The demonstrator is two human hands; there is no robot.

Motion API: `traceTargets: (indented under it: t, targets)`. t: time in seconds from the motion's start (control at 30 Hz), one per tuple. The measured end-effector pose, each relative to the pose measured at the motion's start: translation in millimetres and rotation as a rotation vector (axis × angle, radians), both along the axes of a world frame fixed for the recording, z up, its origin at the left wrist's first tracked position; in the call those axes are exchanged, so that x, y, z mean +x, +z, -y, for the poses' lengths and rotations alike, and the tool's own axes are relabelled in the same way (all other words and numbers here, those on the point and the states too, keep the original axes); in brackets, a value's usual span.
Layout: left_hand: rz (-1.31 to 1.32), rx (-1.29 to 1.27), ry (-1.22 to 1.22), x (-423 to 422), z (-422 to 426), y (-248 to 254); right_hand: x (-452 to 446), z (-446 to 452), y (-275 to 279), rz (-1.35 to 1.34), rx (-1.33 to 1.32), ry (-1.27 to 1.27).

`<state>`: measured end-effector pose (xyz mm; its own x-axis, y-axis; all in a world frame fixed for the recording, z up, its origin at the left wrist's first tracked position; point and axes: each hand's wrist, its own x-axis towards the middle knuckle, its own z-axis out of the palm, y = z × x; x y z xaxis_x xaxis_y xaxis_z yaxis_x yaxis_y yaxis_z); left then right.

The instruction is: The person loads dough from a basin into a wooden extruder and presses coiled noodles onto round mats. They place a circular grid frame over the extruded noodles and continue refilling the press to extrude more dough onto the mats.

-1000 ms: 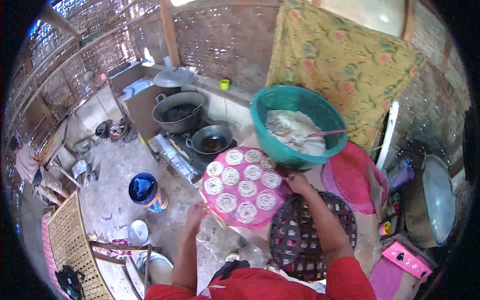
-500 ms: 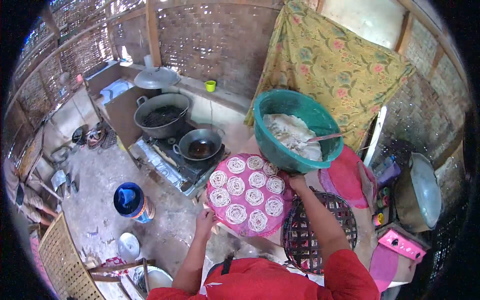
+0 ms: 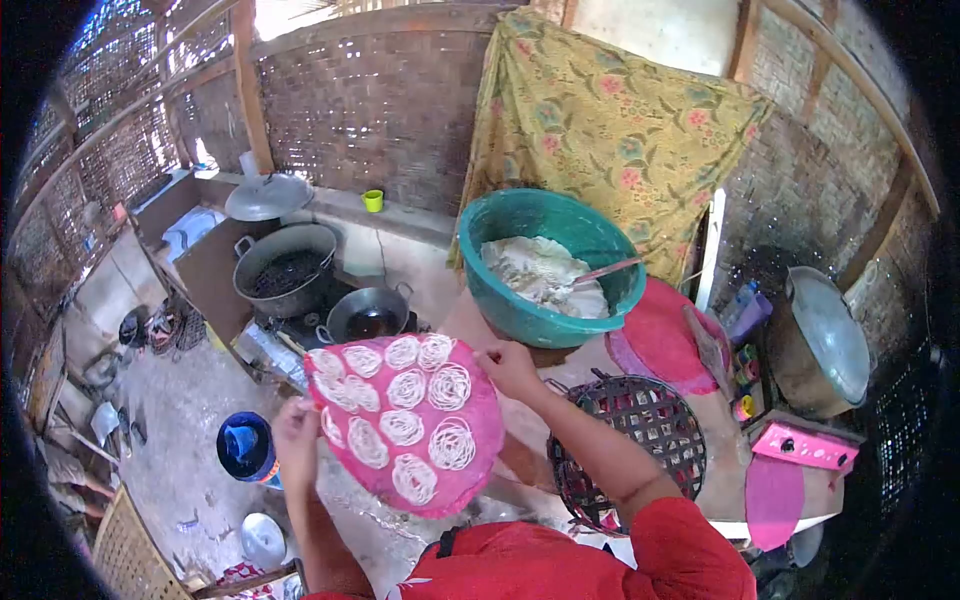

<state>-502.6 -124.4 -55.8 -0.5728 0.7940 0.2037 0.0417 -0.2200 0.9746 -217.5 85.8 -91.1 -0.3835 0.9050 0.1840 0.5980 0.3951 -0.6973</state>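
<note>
A round pink cloth-like sheet (image 3: 478,420) bears several white coiled noodle-like rounds (image 3: 451,387) and hangs tilted in front of me, lifted off the surface. My right hand (image 3: 511,370) pinches its upper right edge. At its left edge is my left hand (image 3: 296,430), fingers drawn together on the rim. Just behind stands a green basin (image 3: 545,325) holding a whitish mass (image 3: 545,270) and a stick. Under my right forearm lies a dark woven basket (image 3: 640,430).
Two dark pans (image 3: 285,265) sit on a stove at the back left, beside a lid (image 3: 268,197). A blue bucket (image 3: 246,447) stands on the floor. Right are red-pink sheets (image 3: 665,335), a large metal pot (image 3: 825,345) and a pink box (image 3: 805,447).
The pink sheet has come up off the surface and moved left, now tilted. Both hands have moved left with it. The camera view has turned rightward.
</note>
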Motion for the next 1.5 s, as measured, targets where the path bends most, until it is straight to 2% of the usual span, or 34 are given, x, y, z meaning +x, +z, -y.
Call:
traceTargets:
  t: [0.03,0.1,0.17,0.23,0.3,0.37,0.43,0.5,0.57,0.63,0.7,0.77,0.83,0.87,0.9,0.93,0.97,1.03,1.1,1.23,1.3,1.4,1.5]
  targets:
    - [-0.039,-0.01,-0.024,1.9,6.9,18.1,5.2,8.3,14.4,-0.007,-0.002,-0.013]
    - [0.078,0.125,-0.035,10.6,11.6,31.7,22.8,27.0,43.0,-0.256,0.088,0.053]
    - [0.113,0.116,-0.08,22.9,12.6,44.2,56.8,56.4,87.4,-0.317,0.034,0.003]
    - [0.135,0.198,-0.147,45.3,7.7,54.2,99.3,88.9,130.8,-0.328,-0.101,-0.103]
    - [0.159,0.119,-0.169,79.6,0.4,69.1,151.6,108.5,143.2,-0.282,0.206,-0.135]
    - [0.047,0.12,-0.375,99.9,-19.2,58.4,199.1,139.3,167.2,-0.244,0.069,-0.313]
    - [-0.069,0.061,-0.448,141.2,-40.8,53.0,253.5,157.5,160.1,-0.166,0.245,-0.393]
    - [-0.012,0.055,-0.675,183.9,-61.9,41.9,297.9,178.1,147.5,-0.196,0.226,-0.485]
    - [-0.231,-0.125,-0.743,227.7,-88.6,22.9,335.9,193.9,126.6,-0.227,0.205,-0.564]
    - [-0.372,0.19,-0.759,265.2,-108.6,-7.5,365.2,204.0,97.9,-0.26,0.201,-0.669]
    - [-0.306,0.187,-0.839,293.0,-132.9,-49.7,374.7,214.6,79.1,-0.163,0.214,-0.775]
    - [-0.243,0.182,-0.92,306.9,-141.5,-65.1,394.6,218.9,48.4,-0.068,0.226,-0.882]
    - [-0.406,0.044,-0.941,311.1,-144.0,-72.9,423.8,219.9,3.5,0.006,0.254,-0.937]
    - [-0.323,-0.143,-0.968,314.0,-144.4,-86.8,420.9,224.5,-2.0,0.006,0.251,-0.947]
    - [-0.326,-0.147,-0.978,313.9,-142.6,-101.7,414.4,226.8,-11.3,0.017,0.231,-0.957]
    - [-0.454,-0.086,-0.91,313.0,-139.7,-108.4,405.5,228.5,-16.6,0.029,0.212,-0.966]
    - [-0.579,-0.022,-0.837,312.5,-138.1,-108.6,399.8,229.2,-20.4,0.028,0.209,-0.973]
    - [-0.618,-0.072,-0.828,311.1,-136.6,-113.0,393.2,232.7,-27.7,0.11,0.14,-0.996]
    - [-0.669,-0.136,-0.797,311.9,-139.5,-122.2,420.9,229.3,-63.8,0.049,0.161,-0.965]
    - [-0.621,-0.054,-0.829,310.7,-138.3,-100.9,422.6,231.4,-63.4,-0.031,0.123,-0.992]
    - [-0.564,-0.148,-0.846,309.8,-135.9,-91.3,425.4,230.6,-66.1,-0.032,0.084,-0.99]
    - [-0.627,-0.175,-0.82,308.9,-140.7,-106.6,431.1,232.4,-85.2,-0.054,0.16,-0.949]
    - [-0.598,-0.14,-0.842,306.9,-140.4,-110.9,432.0,234.2,-90.8,-0.076,0.048,-1.002]
